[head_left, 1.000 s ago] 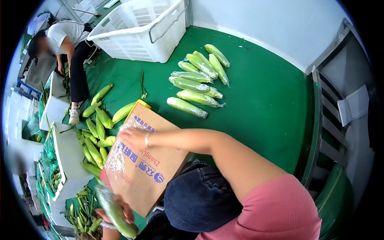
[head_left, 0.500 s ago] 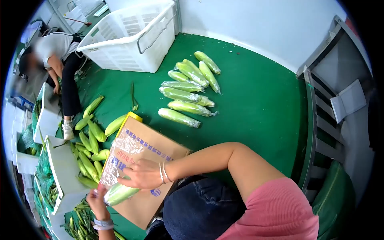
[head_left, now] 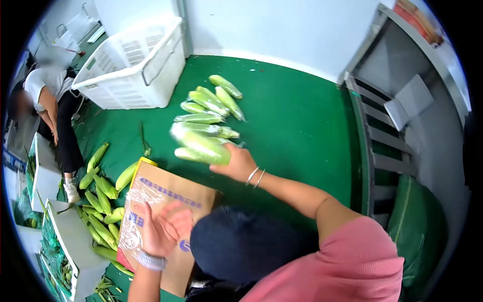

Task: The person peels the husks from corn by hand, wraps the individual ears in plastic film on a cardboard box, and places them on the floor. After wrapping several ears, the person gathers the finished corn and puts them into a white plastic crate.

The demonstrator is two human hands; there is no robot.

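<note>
My right hand (head_left: 235, 162) grips one end of a plastic-wrapped ear of corn (head_left: 198, 144), blurred by motion, above the group of wrapped corn (head_left: 205, 103) on the green floor. Over the cardboard box (head_left: 171, 189) is my left hand (head_left: 163, 229), its fingers spread and holding nothing. Clear plastic film (head_left: 133, 219) covers the left part of the box top. Unwrapped ears of corn (head_left: 103, 231) lie in a pile just left of the box.
A white plastic crate (head_left: 136, 65) stands at the back left, near a seated person (head_left: 55, 100). White boxes (head_left: 70, 251) holding green netting line the left side. To the right are a slatted metal rack (head_left: 387, 151) and a green sack (head_left: 417, 226).
My right hand has carried the wrapped corn from the box up to the wrapped group. My left hand has let go of it and opened over the box. The view has shifted right.
</note>
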